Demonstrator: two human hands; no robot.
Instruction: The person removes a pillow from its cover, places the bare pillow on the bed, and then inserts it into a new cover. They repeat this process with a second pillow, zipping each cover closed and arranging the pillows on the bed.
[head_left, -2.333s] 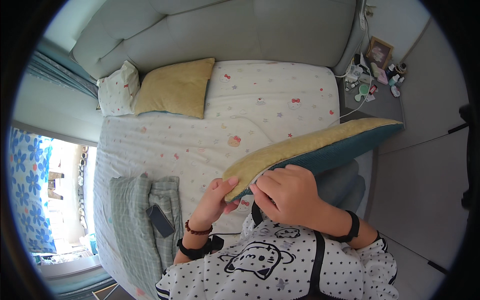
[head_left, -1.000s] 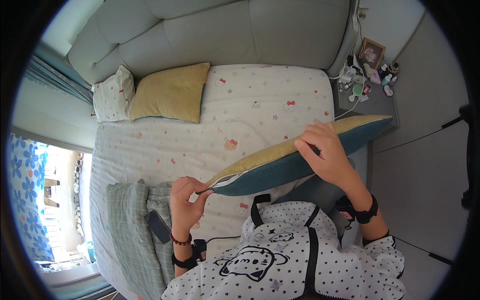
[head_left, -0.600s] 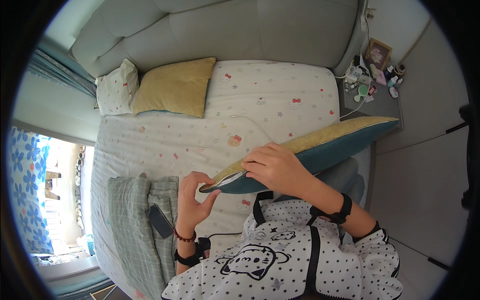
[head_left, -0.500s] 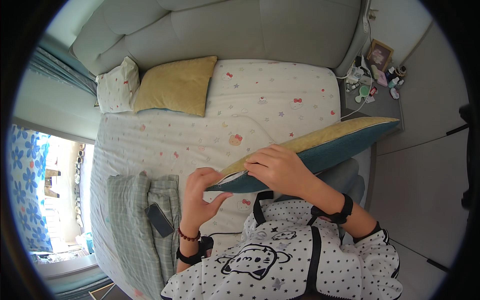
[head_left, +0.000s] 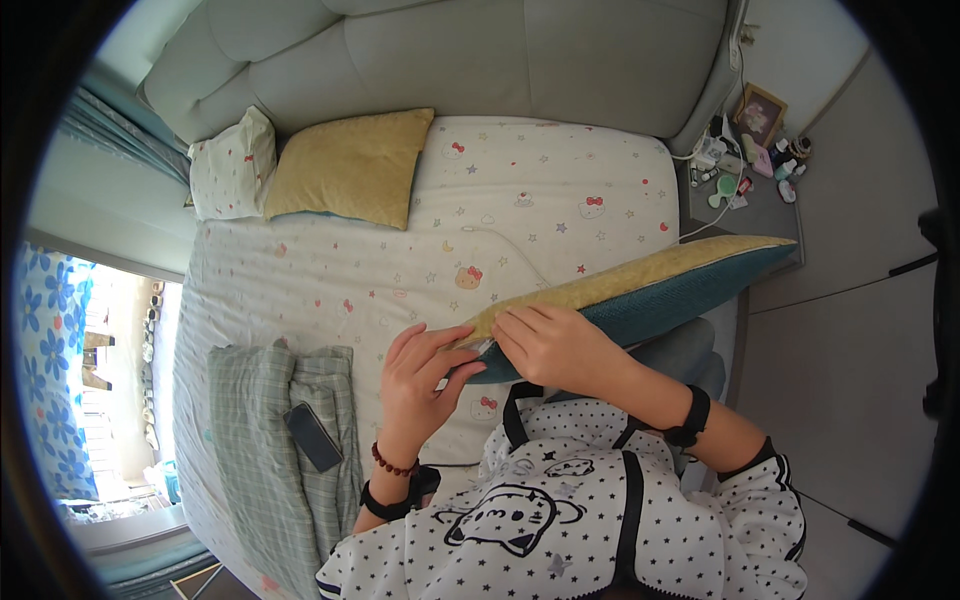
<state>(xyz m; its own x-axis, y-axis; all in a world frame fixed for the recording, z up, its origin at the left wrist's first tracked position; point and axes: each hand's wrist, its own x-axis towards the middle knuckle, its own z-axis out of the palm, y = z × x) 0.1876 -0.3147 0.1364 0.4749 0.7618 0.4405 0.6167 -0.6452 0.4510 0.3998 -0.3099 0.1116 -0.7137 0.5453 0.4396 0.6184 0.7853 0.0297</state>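
Note:
A pillow (head_left: 655,303), yellow on one face and teal on the other, rests on edge across my lap. An opening runs along its seam near the left end, with white material showing inside. My left hand (head_left: 418,385) grips that end, fingers on the yellow side and thumb against the teal. Just right of it, my right hand (head_left: 560,345) pinches the seam, its fingertips bunched together. Whether a zipper pull sits between them is hidden.
On the bed (head_left: 400,270) lie another yellow pillow (head_left: 345,170), a white printed pillow (head_left: 232,165) and a folded checked blanket (head_left: 250,440) with a phone (head_left: 313,437) on it. A white cable (head_left: 515,248) crosses the sheet. Small items crowd the nightstand (head_left: 768,218) at right.
My left hand has moved right along the seam, closer to my right hand, and now closes on the pillow's end. The right hand shifts slightly and keeps its pinch.

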